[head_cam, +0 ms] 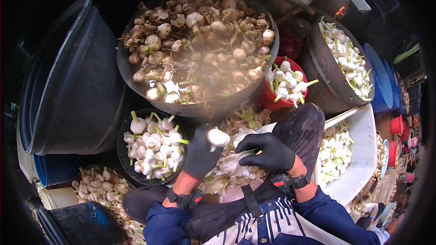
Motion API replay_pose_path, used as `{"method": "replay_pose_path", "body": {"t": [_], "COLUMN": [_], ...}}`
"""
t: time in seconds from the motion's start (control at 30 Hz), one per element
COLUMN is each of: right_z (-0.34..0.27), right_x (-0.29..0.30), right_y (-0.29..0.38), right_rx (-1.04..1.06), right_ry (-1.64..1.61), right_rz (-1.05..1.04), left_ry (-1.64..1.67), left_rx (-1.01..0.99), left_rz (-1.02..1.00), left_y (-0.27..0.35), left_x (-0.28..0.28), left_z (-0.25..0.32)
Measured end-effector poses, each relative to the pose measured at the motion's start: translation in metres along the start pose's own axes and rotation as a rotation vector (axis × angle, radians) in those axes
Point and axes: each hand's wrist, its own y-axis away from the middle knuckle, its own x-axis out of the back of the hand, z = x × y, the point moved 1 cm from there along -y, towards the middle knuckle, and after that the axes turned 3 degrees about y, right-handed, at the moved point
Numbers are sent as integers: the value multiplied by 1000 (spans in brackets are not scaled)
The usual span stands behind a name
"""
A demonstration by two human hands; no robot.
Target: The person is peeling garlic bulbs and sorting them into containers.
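My left hand (203, 154), in a black glove, grips a white garlic bulb (218, 138) over my lap. To its right my right hand (267, 151), gloved the same way, pinches a strip of garlic husk or leaf (248, 153) between thumb and fingers. Beneath both hands lies a heap of papery garlic peelings (226, 180). A black bowl of white garlic bulbs with cut green stems (151, 144) stands just left of my left hand. Beyond my hands, a large round tub (170, 108) holds muddy water and many soiled garlic bulbs.
A red bucket of clean garlic (267, 101) stands beyond my right knee. Farther right are a garlic-filled barrel (320, 71) and a white plastic crate (366, 163) with garlic. At left stand a big dark barrel (81, 85) and piled garlic (107, 187). Other people are at far right.
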Motion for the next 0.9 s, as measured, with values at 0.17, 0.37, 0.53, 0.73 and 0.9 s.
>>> {"method": "replay_pose_path", "body": {"t": [0.17, 0.37, 0.53, 0.73, 0.9], "right_z": [8, 16, 20, 24, 27], "right_x": [-19, -35, -38, -43, -38], "right_y": [-1, -8, -6, -2, -1], "right_rx": [21, 9, 43, 86, 78], "right_ry": [397, 592, 669, 753, 680], "right_rz": [299, 403, 390, 398, 390], "left_ry": [9, 85, 54, -5, 2], "left_rx": [29, 23, -107, -120, -111], "left_rz": [-31, -84, -131, -123, -175], "left_y": [1, 5, 6, 9, 11], "left_x": [-4, -3, -3, -6, -7], "left_z": [-1, -1, 0, 2, -1]}}
